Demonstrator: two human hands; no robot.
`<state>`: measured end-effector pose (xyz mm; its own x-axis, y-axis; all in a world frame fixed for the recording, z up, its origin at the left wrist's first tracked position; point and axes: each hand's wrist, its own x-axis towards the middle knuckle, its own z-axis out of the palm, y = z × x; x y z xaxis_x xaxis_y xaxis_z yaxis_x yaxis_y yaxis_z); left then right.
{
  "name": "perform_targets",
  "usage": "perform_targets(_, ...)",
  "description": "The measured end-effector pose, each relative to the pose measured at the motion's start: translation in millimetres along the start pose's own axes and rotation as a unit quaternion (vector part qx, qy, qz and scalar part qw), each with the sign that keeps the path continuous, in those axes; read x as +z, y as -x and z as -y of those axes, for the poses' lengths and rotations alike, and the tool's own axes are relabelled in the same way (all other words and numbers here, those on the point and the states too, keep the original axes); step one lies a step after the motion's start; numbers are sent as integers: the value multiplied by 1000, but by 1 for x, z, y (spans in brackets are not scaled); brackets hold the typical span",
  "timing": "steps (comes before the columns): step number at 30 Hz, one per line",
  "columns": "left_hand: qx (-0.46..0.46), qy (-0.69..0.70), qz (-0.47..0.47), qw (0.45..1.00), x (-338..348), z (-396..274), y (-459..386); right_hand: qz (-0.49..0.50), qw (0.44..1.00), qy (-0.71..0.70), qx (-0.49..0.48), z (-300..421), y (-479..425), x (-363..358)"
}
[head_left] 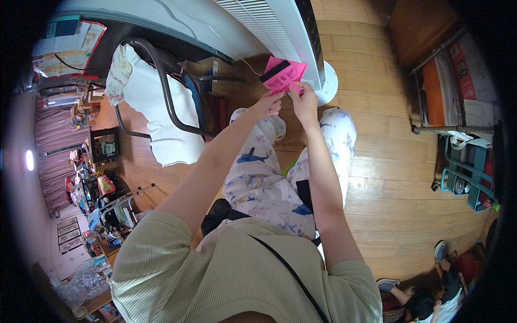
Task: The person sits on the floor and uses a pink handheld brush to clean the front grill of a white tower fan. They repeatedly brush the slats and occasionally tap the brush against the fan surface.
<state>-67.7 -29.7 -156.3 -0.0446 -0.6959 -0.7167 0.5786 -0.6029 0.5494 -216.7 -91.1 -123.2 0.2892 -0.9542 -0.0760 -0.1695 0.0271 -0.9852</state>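
A small pink dustpan [299,68] and a pink hand brush [281,80] with black bristles are held together in front of me, beside the lower part of a white tower-shaped appliance [288,38]. The brush lies over the pan's face. My right hand [305,103] grips the pink handle end at the lower right. At the lower left corner, my left hand [267,105] pinches a pink edge with thumb and fingers. Which handle belongs to which piece is partly hidden by the fingers. Below both hands are my legs in patterned trousers [258,181].
A dark tube-framed chair [165,89] draped with a white cloth [149,97] stands at left. The appliance's round white base [329,82] rests on the wood floor [387,161]. A teal wheeled rack [460,173] is at right. Another person [428,294] sits at lower right.
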Motion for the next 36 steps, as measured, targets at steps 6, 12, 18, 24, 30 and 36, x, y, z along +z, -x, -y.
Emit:
perform_targets(6, 12, -15, 16, 1000, 2, 2, 3, -77, 997, 9, 21, -5, -3, 3)
perform_targets(12, 6, -27, -16, 999, 6, 4, 3, -71, 996, 41, -21, -14, -13, 12)
perform_targets(18, 14, -3, -37, 999, 13, -1, 4, -49, 998, 4, 27, -12, 5, 8)
perform_targets(24, 11, 6, -30, 999, 9, 2, 2, -97, 995, 33, 3, -12, -7, 12)
perform_targets(30, 2, -31, -25, 999, 1, 1, 1, -65, 997, -27, -15, -12, 4, 14)
perform_targets(36, -17, -29, -32, 999, 2, 2, 5, -103, 993, -40, 50, -15, 2, 10)
